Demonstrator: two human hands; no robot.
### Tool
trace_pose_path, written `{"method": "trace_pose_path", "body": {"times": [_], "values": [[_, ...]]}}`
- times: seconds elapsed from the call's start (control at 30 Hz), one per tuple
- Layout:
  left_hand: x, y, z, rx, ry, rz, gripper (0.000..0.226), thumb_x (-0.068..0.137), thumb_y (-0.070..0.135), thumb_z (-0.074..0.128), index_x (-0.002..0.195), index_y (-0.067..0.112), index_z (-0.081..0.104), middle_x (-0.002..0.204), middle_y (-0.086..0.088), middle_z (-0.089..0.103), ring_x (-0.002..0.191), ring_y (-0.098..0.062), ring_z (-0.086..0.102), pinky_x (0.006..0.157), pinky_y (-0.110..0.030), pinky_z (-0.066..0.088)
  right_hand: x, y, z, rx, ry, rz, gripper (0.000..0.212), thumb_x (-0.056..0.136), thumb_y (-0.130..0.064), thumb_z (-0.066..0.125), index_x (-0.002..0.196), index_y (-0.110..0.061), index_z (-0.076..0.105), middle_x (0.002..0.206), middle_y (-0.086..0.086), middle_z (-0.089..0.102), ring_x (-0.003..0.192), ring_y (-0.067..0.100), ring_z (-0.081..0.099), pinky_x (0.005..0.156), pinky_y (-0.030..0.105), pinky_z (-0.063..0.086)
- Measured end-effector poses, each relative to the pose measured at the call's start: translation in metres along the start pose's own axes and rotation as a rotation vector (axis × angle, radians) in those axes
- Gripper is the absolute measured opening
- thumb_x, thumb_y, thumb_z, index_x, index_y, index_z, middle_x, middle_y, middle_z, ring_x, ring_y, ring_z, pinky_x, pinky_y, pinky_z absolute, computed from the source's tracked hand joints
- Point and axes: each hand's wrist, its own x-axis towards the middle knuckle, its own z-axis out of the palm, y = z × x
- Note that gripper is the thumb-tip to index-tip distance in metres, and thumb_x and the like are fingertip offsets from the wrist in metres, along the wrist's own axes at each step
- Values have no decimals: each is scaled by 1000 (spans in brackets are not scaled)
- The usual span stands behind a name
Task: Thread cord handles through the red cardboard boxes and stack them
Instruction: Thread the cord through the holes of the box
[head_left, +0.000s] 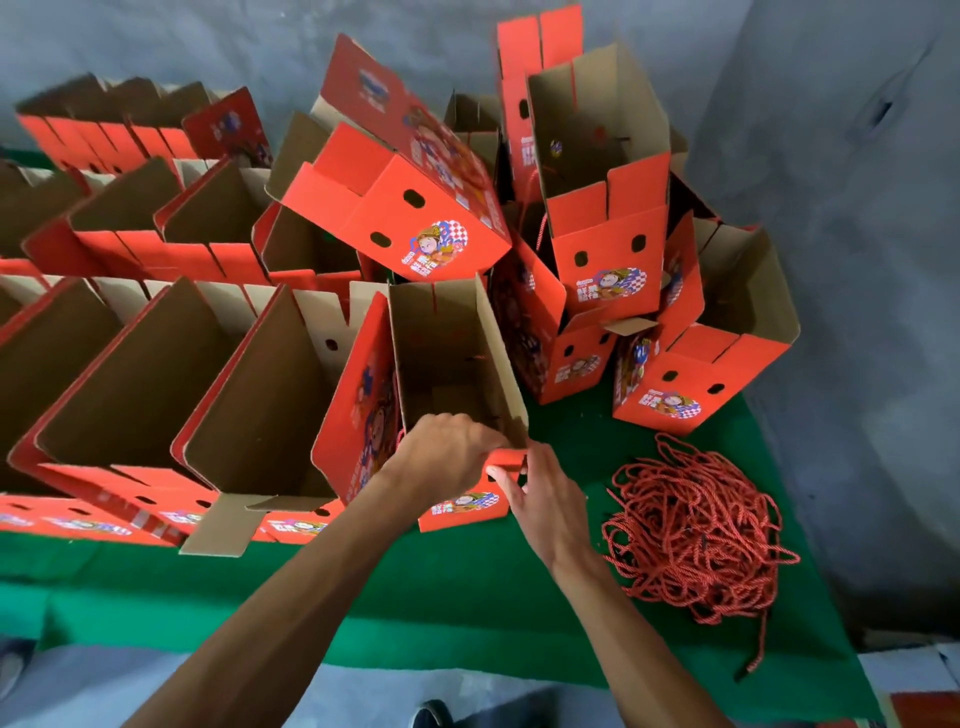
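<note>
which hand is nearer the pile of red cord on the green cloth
Right. The right hand is at the near corner of the open box, just beside the cord pile. The left hand reaches over the box rim, farther from the pile.

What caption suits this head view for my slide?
Both hands work at a red box beside loose red cord.

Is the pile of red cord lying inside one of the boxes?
No, the red cord pile lies loose on the green table cover, right of both hands.
</note>
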Motion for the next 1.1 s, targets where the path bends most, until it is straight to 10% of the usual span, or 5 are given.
{"method": "trace_pose_path", "body": {"times": [0.23,0.77,1.1], "values": [[1,2,7,49,31,122,35,98,21,48,124,37,66,102,3,74,97,-23,69,77,-39,56,2,9,2,46,13,68,50,83,-74,53,94,-25,46,77,-11,58,62,4,56,54,14,35],[3,-24,13,-15,143,168,42,94,11,54,124,36,72,99,3,75,93,-18,69,75,-37,57,13,-6,9,-175,126,-31,66,92,-79,36,102,-19,62,74,-3,72,61,17,70,54,29,55],[-8,-30,15,139,405,126,36,95,50,60,109,20,74,113,3,74,114,-20,64,110,-43,41,10,-7,6,-128,147,-48,61,92,-84,33,95,-26,53,72,-11,61,52,8,56,48,20,39]]}}
